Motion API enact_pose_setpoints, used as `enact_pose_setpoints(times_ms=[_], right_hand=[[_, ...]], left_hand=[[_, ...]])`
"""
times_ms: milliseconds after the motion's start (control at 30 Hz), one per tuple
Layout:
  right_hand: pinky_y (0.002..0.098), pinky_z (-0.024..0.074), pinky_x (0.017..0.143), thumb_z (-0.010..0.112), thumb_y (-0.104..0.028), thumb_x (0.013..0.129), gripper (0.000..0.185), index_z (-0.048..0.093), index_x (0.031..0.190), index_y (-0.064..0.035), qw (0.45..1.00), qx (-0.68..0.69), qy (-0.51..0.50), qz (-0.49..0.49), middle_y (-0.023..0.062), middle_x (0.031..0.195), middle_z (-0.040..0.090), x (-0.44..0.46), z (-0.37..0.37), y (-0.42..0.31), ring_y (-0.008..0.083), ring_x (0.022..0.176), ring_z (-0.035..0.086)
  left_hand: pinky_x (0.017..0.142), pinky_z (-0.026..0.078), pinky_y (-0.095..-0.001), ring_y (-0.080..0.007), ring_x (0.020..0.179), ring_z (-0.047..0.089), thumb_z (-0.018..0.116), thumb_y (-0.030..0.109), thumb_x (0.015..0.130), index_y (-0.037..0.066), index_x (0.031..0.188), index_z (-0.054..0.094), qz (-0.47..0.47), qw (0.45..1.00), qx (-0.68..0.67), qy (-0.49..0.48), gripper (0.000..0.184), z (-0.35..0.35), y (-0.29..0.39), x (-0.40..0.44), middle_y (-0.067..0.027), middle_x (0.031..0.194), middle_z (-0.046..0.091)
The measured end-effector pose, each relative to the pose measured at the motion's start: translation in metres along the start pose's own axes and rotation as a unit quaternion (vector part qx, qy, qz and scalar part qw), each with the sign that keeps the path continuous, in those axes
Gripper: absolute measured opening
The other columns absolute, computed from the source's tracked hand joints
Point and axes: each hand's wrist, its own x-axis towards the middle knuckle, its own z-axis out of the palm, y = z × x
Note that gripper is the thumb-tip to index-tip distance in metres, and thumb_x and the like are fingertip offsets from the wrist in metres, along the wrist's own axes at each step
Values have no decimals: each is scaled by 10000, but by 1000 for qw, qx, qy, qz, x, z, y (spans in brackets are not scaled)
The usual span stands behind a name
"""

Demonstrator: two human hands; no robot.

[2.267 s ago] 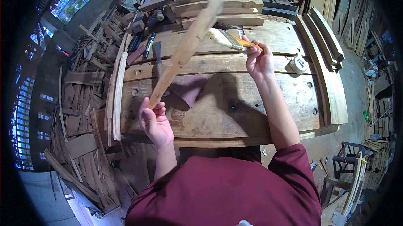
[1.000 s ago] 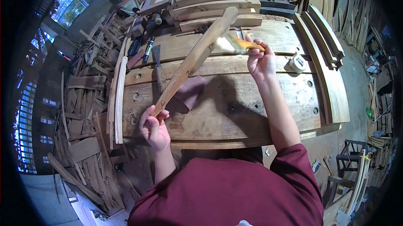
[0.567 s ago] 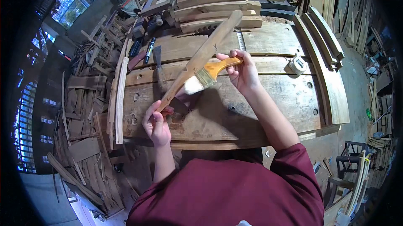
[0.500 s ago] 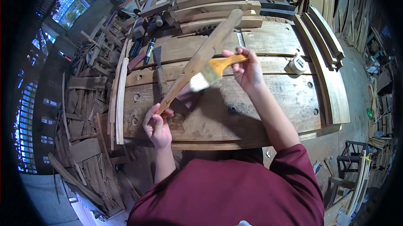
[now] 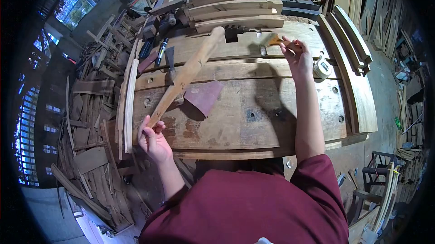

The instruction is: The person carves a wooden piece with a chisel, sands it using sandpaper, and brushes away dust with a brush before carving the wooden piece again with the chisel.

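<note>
My left hand (image 5: 154, 141) pinches the lower end of a long, shaped wooden piece (image 5: 188, 73), which slants up and away to the right above the workbench (image 5: 226, 131). Pencil-like marks show along its face. In my right hand (image 5: 298, 58) is a paintbrush (image 5: 274, 40), gripped by its handle, with the bristles pointing left over the far part of the bench. The bristles look blurred. Below the wooden piece, a folded sheet of reddish sandpaper (image 5: 204, 98) lies on the bench top. A chisel (image 5: 170, 63) is partly hidden behind the wooden piece.
Boards (image 5: 235, 8) are stacked along the bench's far side, and more lie at its right edge (image 5: 349, 76). A saw blade (image 5: 238, 29) shows by a dark slot. A tape measure (image 5: 322, 68) sits right of my right hand; a marker (image 5: 161, 50) lies at left.
The paintbrush has moved away from the wooden piece, up and to the right, with my right hand. My left hand and the wooden piece have shifted left and slightly lower. The sandpaper is now uncovered.
</note>
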Motion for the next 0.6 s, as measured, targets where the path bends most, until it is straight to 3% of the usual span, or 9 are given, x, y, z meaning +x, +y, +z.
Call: enact_pose_setpoints(times_ms=[100,167,233,267,367,467,533,567,600], right_hand=[[374,539,773,398,-185,923,195,478,905,-8,996,-44,75,3,252,1045,585,9,-15,-1,342,830,623],[367,543,746,392,-263,951,278,474,925,1,998,-15,59,24,234,1006,591,13,-24,-4,333,821,623],[365,558,729,393,-345,970,381,525,905,6,993,-64,99,19,227,1005,608,12,-24,-7,318,823,632],[357,563,714,393,-409,967,463,549,949,26,987,-146,60,-31,190,940,608,15,-31,-7,281,799,634],[343,566,719,421,-372,967,435,566,958,39,962,-245,24,-115,165,903,603,13,-28,-12,240,770,635],[325,567,730,482,-218,954,264,588,993,20,951,-266,36,-150,138,876,595,14,-27,-6,188,757,628],[295,547,664,500,-117,922,181,610,1013,-5,913,-353,44,-198,108,783,603,17,-34,3,176,744,629],[326,509,630,517,-45,867,165,640,976,-51,817,-519,61,-244,127,782,625,20,-38,5,227,728,634],[347,486,675,531,-35,836,171,650,955,-71,761,-588,58,-269,132,824,634,16,-34,8,255,774,626]], left_hand=[[695,485,-249,-148,755,598,477,237,960,-50,1187,514,-31,998,-21,42,368,10,-4,-2,-127,889,635],[678,479,-226,-125,750,594,489,249,955,-33,1187,524,-100,989,-42,97,367,16,-4,-4,-103,878,638],[667,471,-206,-109,748,590,498,255,951,-22,1188,533,-117,986,-56,103,365,17,-8,-6,-107,909,652],[669,470,-205,-111,747,591,498,249,951,-21,1187,535,-138,982,-72,110,361,17,-8,-7,-121,934,655],[677,469,-206,-115,756,593,495,230,951,-15,1189,538,-159,976,-99,107,345,14,-12,-8,-159,1002,655],[690,472,-215,-119,774,596,492,212,950,-11,1193,538,-161,975,-102,115,333,16,-11,-9,-163,1012,649],[718,474,-226,-128,802,599,485,183,948,-12,1209,528,-149,981,-89,85,328,18,-8,-9,-173,1046,636],[718,474,-226,-128,802,599,485,183,948,-12,1209,528,-148,981,-88,87,328,20,-7,-10,-173,1046,636],[731,475,-230,-134,812,600,482,171,948,-13,1221,521,-146,984,-77,68,332,24,-5,-11,-170,1057,633]])
